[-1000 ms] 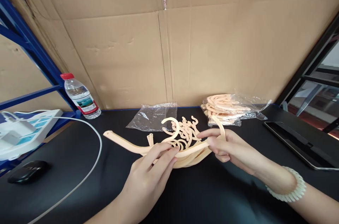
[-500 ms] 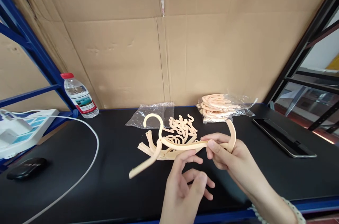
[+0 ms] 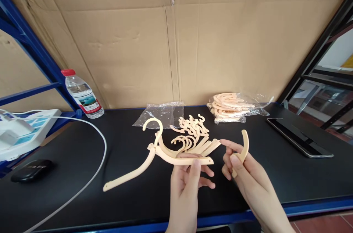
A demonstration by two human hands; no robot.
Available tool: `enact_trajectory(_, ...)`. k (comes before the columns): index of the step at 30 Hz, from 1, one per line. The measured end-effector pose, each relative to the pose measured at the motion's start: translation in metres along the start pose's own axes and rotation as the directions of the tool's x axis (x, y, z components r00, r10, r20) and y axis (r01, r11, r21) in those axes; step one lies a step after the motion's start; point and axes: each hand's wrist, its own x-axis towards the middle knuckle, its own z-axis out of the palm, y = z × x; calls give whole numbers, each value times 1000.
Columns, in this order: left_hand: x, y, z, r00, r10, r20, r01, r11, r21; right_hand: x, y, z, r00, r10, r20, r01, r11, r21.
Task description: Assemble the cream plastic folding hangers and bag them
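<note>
A cream plastic clothes hanger (image 3: 140, 168), with a curved hook and two hinged arms spread apart, is held up over the table. My left hand (image 3: 184, 192) pinches its right arm between thumb and fingers. A short curved cream hanger piece (image 3: 245, 144) is gripped in my right hand (image 3: 249, 176), its lower part partly hidden by the thumb. The right index finger stretches out to the tip of the loose hanger arms (image 3: 206, 147) lying behind. Beyond the left hand is a pile of small hook pieces (image 3: 193, 124).
A flat clear plastic bag (image 3: 154, 115) lies at the back, and a bag of hanger parts (image 3: 231, 106) to its right. A tablet (image 3: 299, 139) rests on the right. On the left are a water bottle (image 3: 84, 95), power strip (image 3: 41, 130), white cable (image 3: 103, 152) and black mouse (image 3: 31, 170).
My left hand has closed on the hanger's right arm. My right hand has let go of that arm and moved right, keeping the curved piece. The hanger's left arm has swung outward.
</note>
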Motion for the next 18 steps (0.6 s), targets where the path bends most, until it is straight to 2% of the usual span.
enact_trajectory(3, -1, -2, -1, 999, -21, 27, 21, 1000, 9, 4, -3, -14, 997, -79, 8, 80, 978, -193)
enact_trajectory(5, -1, -4, -2, 998, -25, 54, 24, 1000, 21, 5, -7, -20, 990, -136, -26, 120, 936, -330)
enact_trajectory(8, -1, -6, -3, 996, -30, 85, 27, 999, 34, 5, -8, -22, 984, -151, -99, 98, 907, -410)
enact_trajectory(10, -2, -6, -4, 995, -31, 90, 28, 999, 34, 4, -6, -21, 983, -93, -160, 38, 947, -319)
enact_trajectory(12, -2, -7, -5, 996, -21, 90, 17, 999, 46, 4, -3, -17, 976, -2, -218, -25, 992, -121)
enact_trajectory(14, -2, -8, -6, 995, -13, 95, 7, 998, 64, 3, -1, -12, 966, 73, -248, -53, 995, 89)
enact_trajectory(18, -1, -9, -8, 994, -8, 111, 3, 999, 49, 3, 2, -3, 974, 141, -175, -85, 952, 294)
